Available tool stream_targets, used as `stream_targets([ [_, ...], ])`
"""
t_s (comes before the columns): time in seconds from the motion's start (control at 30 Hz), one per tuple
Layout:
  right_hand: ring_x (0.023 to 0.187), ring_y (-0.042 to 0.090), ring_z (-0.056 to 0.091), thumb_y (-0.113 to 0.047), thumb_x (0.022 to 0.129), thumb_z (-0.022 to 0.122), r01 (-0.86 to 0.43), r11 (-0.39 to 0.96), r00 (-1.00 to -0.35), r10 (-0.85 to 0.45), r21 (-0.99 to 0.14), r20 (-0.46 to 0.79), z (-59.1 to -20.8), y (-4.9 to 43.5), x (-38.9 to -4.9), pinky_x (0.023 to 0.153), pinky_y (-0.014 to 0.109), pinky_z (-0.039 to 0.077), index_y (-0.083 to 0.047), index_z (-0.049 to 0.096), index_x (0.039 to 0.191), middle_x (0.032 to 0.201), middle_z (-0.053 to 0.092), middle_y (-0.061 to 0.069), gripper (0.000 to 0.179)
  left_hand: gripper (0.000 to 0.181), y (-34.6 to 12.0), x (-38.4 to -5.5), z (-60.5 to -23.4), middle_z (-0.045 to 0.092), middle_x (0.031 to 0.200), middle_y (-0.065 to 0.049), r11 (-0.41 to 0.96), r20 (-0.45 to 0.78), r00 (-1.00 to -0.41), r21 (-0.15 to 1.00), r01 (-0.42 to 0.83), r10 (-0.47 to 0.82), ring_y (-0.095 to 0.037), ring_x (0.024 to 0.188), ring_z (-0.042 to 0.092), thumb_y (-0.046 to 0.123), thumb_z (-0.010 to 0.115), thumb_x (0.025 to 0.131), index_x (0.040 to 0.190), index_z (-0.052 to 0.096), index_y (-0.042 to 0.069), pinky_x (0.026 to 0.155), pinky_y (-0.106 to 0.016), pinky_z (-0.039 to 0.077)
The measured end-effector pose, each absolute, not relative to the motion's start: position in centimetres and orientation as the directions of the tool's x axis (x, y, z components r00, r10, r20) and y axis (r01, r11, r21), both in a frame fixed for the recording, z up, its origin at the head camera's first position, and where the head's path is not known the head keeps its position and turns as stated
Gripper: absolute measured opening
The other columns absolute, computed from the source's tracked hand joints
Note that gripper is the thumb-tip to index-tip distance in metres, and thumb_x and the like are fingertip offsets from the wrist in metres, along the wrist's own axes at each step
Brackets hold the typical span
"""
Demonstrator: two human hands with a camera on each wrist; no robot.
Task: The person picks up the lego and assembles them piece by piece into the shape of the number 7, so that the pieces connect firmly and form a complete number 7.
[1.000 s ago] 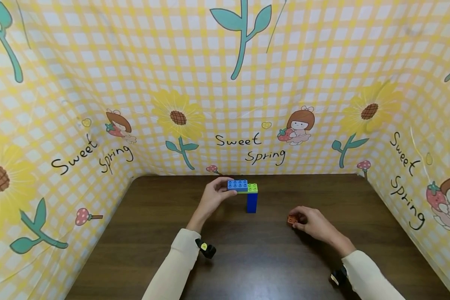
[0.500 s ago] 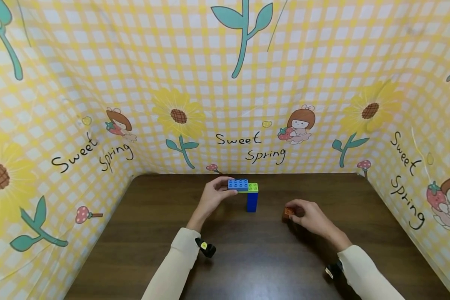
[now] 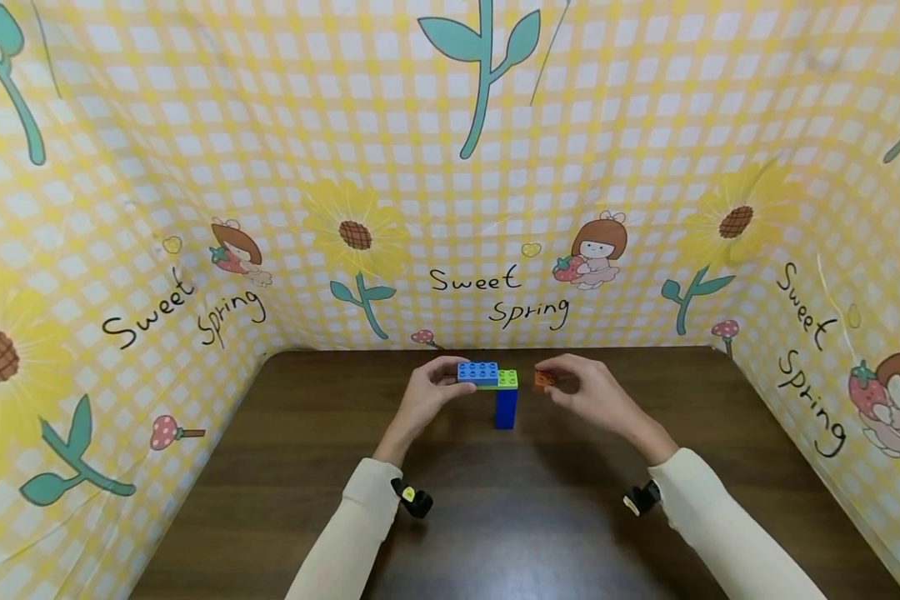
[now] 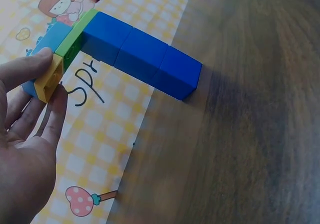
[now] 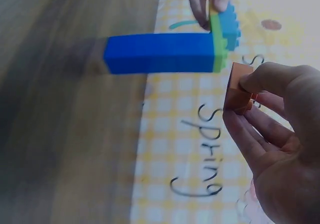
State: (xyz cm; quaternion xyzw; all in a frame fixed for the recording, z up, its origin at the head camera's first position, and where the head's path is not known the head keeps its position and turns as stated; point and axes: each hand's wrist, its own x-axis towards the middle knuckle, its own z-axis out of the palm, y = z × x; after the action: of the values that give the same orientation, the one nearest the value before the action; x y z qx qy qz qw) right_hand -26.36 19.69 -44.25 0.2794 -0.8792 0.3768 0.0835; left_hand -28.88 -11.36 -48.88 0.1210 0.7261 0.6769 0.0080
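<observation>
A column of dark blue toy bricks (image 3: 506,408) stands upright on the table, several studs of a lime green brick (image 3: 507,379) showing on top. That green piece juts out to the left, carrying a light blue brick (image 3: 477,372). My left hand (image 3: 425,397) grips this overhanging end, thumb against a yellow brick (image 4: 49,78) seen beneath it in the left wrist view. To the right of the column, my right hand (image 3: 596,393) pinches a small orange brick (image 5: 237,87) between thumb and fingers. The orange brick is raised and apart from the column.
The dark wooden table (image 3: 465,533) has a yellow checked cloth (image 3: 465,208) hanging behind it and at both sides. A small black wrist camera (image 3: 417,501) sits on the left wrist, another black camera (image 3: 641,498) on the right.
My right hand has lifted the orange brick and carried it left and away from me, closer to the column's top. The left hand and the brick structure stay nearly still.
</observation>
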Motion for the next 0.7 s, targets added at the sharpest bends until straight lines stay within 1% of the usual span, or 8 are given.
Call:
stream_targets([
  [0.13, 0.110, 0.022, 0.074, -0.008, 0.097, 0.078, -0.577, 0.549, -0.814, -0.452, -0.605, 0.366, -43.3, 18.6, -26.9, 0.095, 0.046, 0.062, -0.012, 0.074, 0.131, 0.123, 0.076, 0.004, 0.035, 0.037, -11.4, -28.8, -48.9, 0.072, 0.120, -0.014, 0.042, 0.158, -0.969, 0.985, 0.168, 0.188, -0.029, 0.108, 0.072, 0.007, 0.084, 0.092, 0.127, 0.073, 0.006, 0.087, -0.024, 0.060],
  [0.23, 0.111, 0.023, 0.074, -0.009, 0.097, 0.078, -0.585, 0.543, -0.807, -0.466, -0.602, 0.363, -42.9, 17.9, -27.2, 0.096, 0.048, 0.061, -0.012, 0.074, 0.132, 0.125, 0.076, 0.005, 0.035, 0.037, -11.4, -28.7, -49.0, 0.072, 0.120, -0.014, 0.037, 0.160, -0.969, 0.985, 0.170, 0.190, -0.031, 0.109, 0.071, 0.006, 0.084, 0.091, 0.127, 0.073, 0.007, 0.087, -0.024, 0.061],
  [0.37, 0.112, 0.025, 0.074, -0.007, 0.097, 0.077, -0.600, 0.528, -0.792, -0.494, -0.600, 0.358, -42.4, 17.1, -27.5, 0.097, 0.051, 0.060, -0.012, 0.073, 0.134, 0.126, 0.076, 0.007, 0.037, 0.035, -11.5, -28.5, -48.9, 0.072, 0.120, -0.013, 0.043, 0.162, -0.968, 0.984, 0.173, 0.194, -0.027, 0.107, 0.072, 0.007, 0.084, 0.091, 0.125, 0.074, 0.009, 0.087, -0.024, 0.061],
  [0.5, 0.115, 0.026, 0.073, -0.008, 0.099, 0.076, -0.609, 0.525, -0.783, -0.518, -0.595, 0.345, -42.2, 16.4, -27.8, 0.097, 0.050, 0.061, -0.011, 0.073, 0.135, 0.127, 0.075, 0.007, 0.036, 0.034, -11.6, -28.4, -48.9, 0.072, 0.120, -0.012, 0.050, 0.163, -0.967, 0.983, 0.176, 0.196, -0.024, 0.106, 0.072, 0.008, 0.085, 0.091, 0.124, 0.075, 0.009, 0.088, -0.025, 0.061],
  [0.7, 0.119, 0.028, 0.071, -0.008, 0.100, 0.073, -0.620, 0.530, -0.773, -0.541, -0.579, 0.332, -42.1, 15.6, -28.3, 0.095, 0.047, 0.061, -0.008, 0.073, 0.136, 0.134, 0.073, 0.012, 0.036, 0.036, -11.7, -28.5, -49.0, 0.073, 0.119, -0.012, 0.054, 0.165, -0.967, 0.982, 0.179, 0.194, -0.023, 0.104, 0.072, 0.010, 0.086, 0.090, 0.125, 0.075, 0.009, 0.086, -0.025, 0.060],
])
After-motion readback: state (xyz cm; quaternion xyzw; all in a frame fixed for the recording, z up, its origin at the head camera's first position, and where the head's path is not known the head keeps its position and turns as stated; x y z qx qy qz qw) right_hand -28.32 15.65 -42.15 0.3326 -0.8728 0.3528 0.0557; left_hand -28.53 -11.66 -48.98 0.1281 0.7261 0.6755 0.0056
